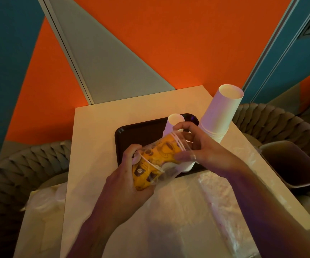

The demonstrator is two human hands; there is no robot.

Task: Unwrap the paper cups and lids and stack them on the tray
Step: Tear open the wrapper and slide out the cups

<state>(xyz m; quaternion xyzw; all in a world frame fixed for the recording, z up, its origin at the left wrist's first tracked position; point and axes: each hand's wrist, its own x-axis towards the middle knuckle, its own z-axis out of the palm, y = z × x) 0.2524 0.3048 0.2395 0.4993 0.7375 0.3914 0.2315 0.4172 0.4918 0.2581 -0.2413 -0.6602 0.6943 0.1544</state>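
Note:
A short stack of yellow patterned paper cups point(158, 157) in clear plastic wrap lies on its side between my hands, over the front edge of the dark tray point(132, 138). My left hand point(126, 181) grips the lower end of the stack. My right hand point(197, 146) holds the upper end, fingers curled round the rim and the wrap. Behind my right hand a small white cup stack point(174, 121) stands upside down on the tray. A taller stack of white cups point(221, 112) stands upside down at the tray's right end.
Clear plastic wrap point(197, 207) lies over the near part of the white table point(94, 146). A brown bin point(292, 162) sits at the right on a woven chair point(280, 123). Another woven chair point(20, 164) is at the left, with a bag of white lids point(44, 200).

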